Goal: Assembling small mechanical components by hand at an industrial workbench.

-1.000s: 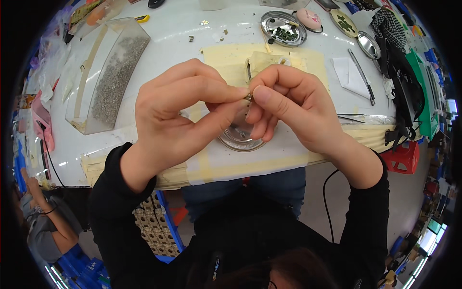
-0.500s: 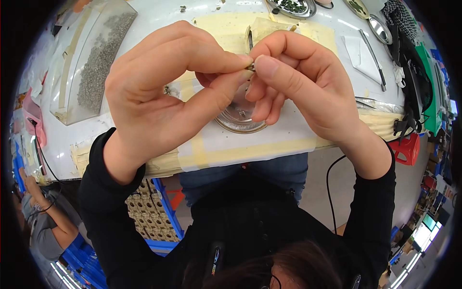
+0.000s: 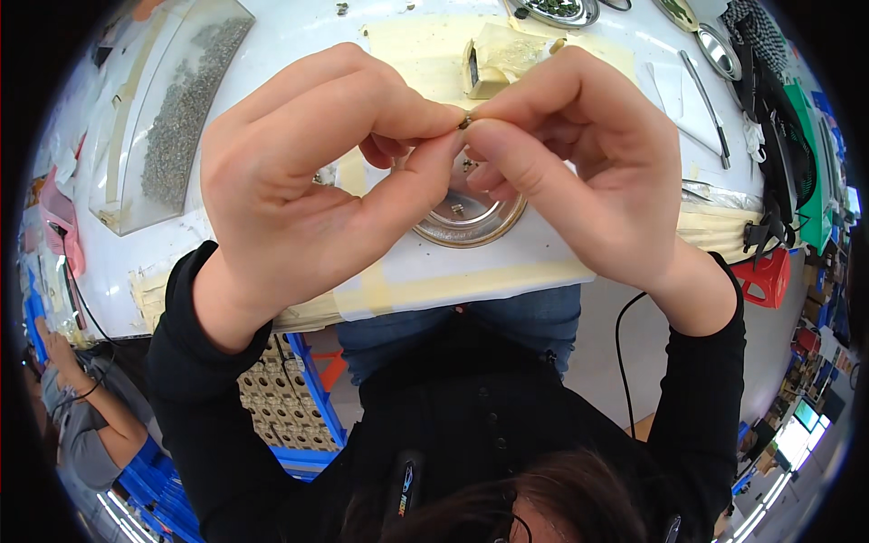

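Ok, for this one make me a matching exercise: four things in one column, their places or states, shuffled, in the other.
1. Tiny piece
2. Round dish
3. Clear bin
4. Thin rod

A. On the table, right of the right hand
B. Left of the left hand, holding many small grey bits
C. Pinched between both hands
D. Partly hidden by the hands, near the table's front edge

Pairs: 1-C, 2-D, 3-B, 4-A

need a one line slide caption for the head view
Left hand and right hand pinch a tiny part above a round dish at a white worktable.
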A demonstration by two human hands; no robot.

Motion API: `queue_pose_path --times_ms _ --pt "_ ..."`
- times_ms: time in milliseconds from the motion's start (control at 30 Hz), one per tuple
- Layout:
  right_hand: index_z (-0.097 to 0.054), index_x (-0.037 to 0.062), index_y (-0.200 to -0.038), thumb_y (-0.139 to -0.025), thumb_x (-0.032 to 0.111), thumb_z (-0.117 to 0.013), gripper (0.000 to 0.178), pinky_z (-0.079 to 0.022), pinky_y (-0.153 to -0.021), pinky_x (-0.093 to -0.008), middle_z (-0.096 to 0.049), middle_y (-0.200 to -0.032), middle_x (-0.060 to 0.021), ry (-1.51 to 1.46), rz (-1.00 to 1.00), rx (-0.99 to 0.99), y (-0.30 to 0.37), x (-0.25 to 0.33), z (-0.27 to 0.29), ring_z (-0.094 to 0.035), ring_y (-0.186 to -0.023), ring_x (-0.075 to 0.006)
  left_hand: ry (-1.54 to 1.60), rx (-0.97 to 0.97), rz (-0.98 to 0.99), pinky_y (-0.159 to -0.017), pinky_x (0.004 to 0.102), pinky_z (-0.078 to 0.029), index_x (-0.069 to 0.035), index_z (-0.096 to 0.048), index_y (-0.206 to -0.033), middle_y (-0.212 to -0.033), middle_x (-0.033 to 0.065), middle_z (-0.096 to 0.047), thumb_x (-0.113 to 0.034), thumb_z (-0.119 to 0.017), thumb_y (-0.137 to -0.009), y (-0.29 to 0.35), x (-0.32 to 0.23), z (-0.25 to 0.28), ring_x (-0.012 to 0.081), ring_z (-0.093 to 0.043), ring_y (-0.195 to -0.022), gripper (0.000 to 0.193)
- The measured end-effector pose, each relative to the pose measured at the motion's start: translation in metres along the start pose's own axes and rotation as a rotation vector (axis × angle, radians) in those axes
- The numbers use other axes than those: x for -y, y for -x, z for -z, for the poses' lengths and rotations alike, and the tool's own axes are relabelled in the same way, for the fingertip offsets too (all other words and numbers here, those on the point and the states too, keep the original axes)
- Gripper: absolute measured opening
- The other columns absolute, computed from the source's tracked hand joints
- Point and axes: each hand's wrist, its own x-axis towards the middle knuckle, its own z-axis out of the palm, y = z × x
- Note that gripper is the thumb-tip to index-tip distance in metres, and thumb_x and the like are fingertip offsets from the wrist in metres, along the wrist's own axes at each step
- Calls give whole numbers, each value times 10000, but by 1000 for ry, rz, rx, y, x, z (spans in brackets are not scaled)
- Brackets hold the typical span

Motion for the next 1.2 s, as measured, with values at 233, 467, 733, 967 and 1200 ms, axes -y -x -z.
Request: queue_pose_path --times_ms 233,467,733,967,1200 --pt "-559 -5 -1035 -959 154 -576 176 -549 -603 -227 -675 -862 -95 -466 -397 55 -6 6 6 -668 -704 -124 171 5 14 -611 248 -421 23 -673 -890 -788 80 -619 128 -699 -710 -2 8 3 146 -571 -698 210" --pt "-594 1 -1016 -956 192 -594 200 -545 -643 -219 -673 -844 -72 -606 -492 127 -9 10 12 -656 -700 -103 230 8 58 -610 245 -420 1 -685 -889 -796 79 -625 108 -716 -718 -3 9 2 140 -574 -701 204" --pt "-590 1 -996 -954 176 -591 181 -533 -624 -205 -659 -817 -61 -586 -485 101 -9 10 11 -645 -680 -92 7 -79 -50 -551 235 -477 -8 -708 -880 -736 72 -630 66 -743 -696 -7 1 -1 129 -613 -623 202" --pt "-580 1 -984 -956 156 -578 158 -523 -619 -207 -647 -802 -50 -546 -461 88 -8 13 10 -628 -673 -82 36 -66 -11 -585 252 -446 11 -678 -872 -755 90 -643 80 -733 -715 -6 -2 -1 160 -593 -661 180" --pt "-565 0 -989 -956 129 -564 134 -523 -629 -209 -639 -805 -46 -537 -410 81 -7 11 8 -623 -682 -75 55 -45 11 -595 257 -451 0 -675 -869 -764 82 -651 75 -736 -714 -6 -2 1 156 -594 -668 183"
